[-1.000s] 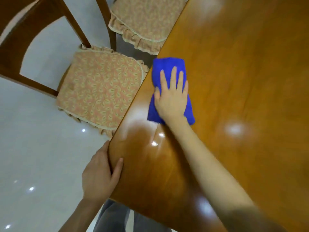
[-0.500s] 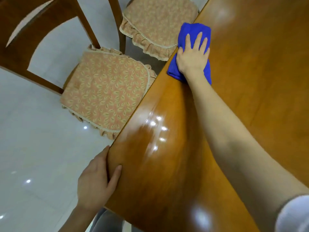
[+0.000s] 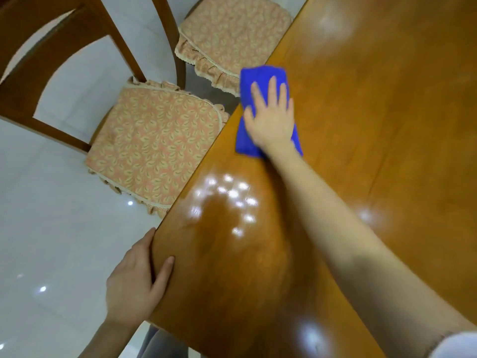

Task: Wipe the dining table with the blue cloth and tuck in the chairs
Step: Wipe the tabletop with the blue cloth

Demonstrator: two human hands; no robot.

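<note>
1. Left hand (image 3: 134, 282) - no change vs. half a sec ago. It grips the near corner of the dining table (image 3: 361, 125), thumb lying on top, other fingers out of sight past the edge. Reads to me as a brace, not work.
2. Right forearm runs diagonally over the top, less stretched than half a sec ago - the reach has come back toward me.
3. Blue cloth (image 3: 260, 73): half a sec ago it sat far up the left edge, beside the far chair's cushion (image 3: 232, 34). Now it's drawn back, still on the table's left edge, approx. level with the gap between the two cushions. I judge this the return pass of a back-and-forth stroke, so wiping is under way.
4. Right hand (image 3: 272, 117) lies flat on the cloth, palm down, fingers straight and a bit spread. It holds nothing, just presses.
5. Near chair's cushion (image 3: 154, 146) and the far one haven't moved; both seats are mostly out from under the top. Tuck-in not started.
</note>
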